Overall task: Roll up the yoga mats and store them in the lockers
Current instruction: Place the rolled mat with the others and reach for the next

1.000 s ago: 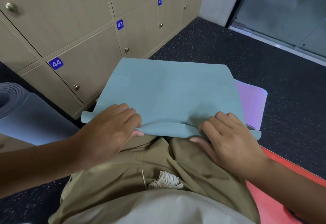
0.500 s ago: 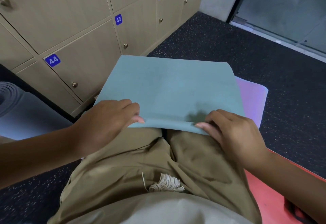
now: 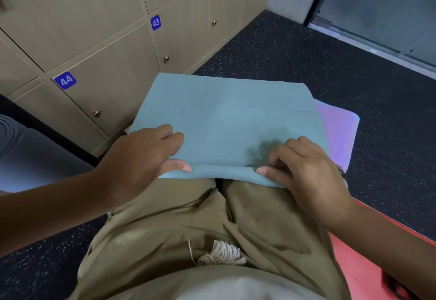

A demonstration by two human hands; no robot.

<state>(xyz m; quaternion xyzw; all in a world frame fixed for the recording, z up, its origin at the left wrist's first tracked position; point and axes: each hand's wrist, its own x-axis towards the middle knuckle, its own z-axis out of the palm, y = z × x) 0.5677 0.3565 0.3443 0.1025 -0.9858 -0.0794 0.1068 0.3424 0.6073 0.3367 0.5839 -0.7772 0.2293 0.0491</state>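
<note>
A teal yoga mat [image 3: 226,115] lies flat on the floor in front of my knees, its near edge curled up into a small fold. My left hand [image 3: 144,155] grips the left part of that folded edge, fingers on top and thumb under it. My right hand [image 3: 306,170] pinches the right part of the same fold. Under the teal mat a purple mat [image 3: 339,134] shows at the right. The beige lockers [image 3: 113,63], numbered 42, 43 and 44, stand shut just beyond the mat's far left corner.
A rolled grey mat [image 3: 28,153] lies at the left by the lockers. A red mat [image 3: 368,271] is under my right forearm. Dark speckled floor [image 3: 306,59] stretches to a glass door [image 3: 382,4] at the far right. My khaki trousers fill the lower middle.
The mat's near edge, flattened half a second ago, is folded over again. Both hands have shifted slightly forward onto the fold.
</note>
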